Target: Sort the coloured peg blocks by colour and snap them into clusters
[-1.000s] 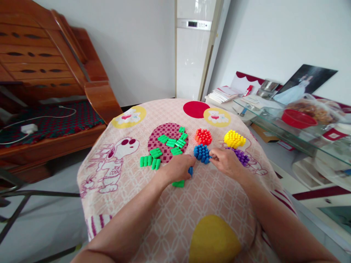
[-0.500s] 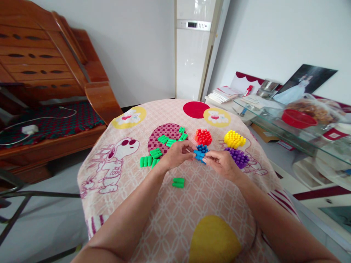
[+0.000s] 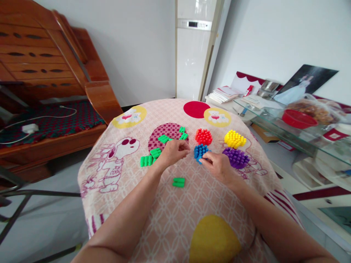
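A cluster of blue plastic pegs (image 3: 201,151) stands on the tablecloth between my hands. My right hand (image 3: 218,166) pinches at its near right edge, and the fingers partly cover the piece under them. To the left of the cluster, my left hand (image 3: 175,152) hovers with loosely curled fingers, a gap beside the thumb and nothing visible in them. Just beyond it lie several joined green peg pieces (image 3: 155,153), some hidden by that hand. One more green piece (image 3: 178,182) lies alone nearer to me.
Upright clusters of red pegs (image 3: 203,136), yellow pegs (image 3: 235,138) and purple pegs (image 3: 236,157) surround the blue one. A patterned cloth (image 3: 164,233) covers the round table. On the right is a glass shelf (image 3: 274,117) with a red bowl (image 3: 298,119); a wooden bench (image 3: 98,96) stands left.
My left hand has come off the blue pieces and shifted slightly left. The flat blue piece formerly held between both hands now sits against the cluster, with my right fingers on it.
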The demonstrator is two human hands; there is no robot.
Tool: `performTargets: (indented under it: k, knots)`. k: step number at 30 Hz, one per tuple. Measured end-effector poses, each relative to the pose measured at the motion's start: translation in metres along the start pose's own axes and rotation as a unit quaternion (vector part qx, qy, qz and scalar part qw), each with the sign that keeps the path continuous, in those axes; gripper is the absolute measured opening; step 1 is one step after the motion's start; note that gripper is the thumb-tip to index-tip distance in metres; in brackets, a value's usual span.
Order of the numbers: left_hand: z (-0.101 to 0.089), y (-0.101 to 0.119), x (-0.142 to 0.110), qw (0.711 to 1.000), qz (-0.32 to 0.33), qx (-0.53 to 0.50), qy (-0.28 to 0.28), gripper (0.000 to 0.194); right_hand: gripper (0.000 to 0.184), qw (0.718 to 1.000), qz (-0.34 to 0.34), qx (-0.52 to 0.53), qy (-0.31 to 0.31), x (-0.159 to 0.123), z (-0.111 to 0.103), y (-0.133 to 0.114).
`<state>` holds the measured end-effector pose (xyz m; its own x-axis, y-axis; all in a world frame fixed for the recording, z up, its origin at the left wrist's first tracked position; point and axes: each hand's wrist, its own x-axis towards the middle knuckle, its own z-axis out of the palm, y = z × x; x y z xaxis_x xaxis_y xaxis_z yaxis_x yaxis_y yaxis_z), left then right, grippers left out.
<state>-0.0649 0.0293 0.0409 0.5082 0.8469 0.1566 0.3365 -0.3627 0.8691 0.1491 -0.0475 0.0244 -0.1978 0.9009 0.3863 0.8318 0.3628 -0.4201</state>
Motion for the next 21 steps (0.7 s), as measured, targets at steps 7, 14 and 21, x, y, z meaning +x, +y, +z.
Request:
performTargets:
  k: [7,14,21]
  knots:
    - [-0.002,-0.007,0.003,0.994,-0.011,0.084,0.067,0.011,0.014,0.988,-0.065,-0.14,0.0,-0.002,0.011,0.0]
    - [-0.029,-0.035,0.008,0.947,-0.028,0.158,0.277,0.025,0.026,0.985,-0.108,-0.065,0.115,-0.006,0.001,-0.004]
    - [-0.038,-0.053,0.011,0.941,-0.053,0.164,0.29,0.031,0.022,0.98,-0.079,-0.031,0.183,0.009,-0.034,0.001]
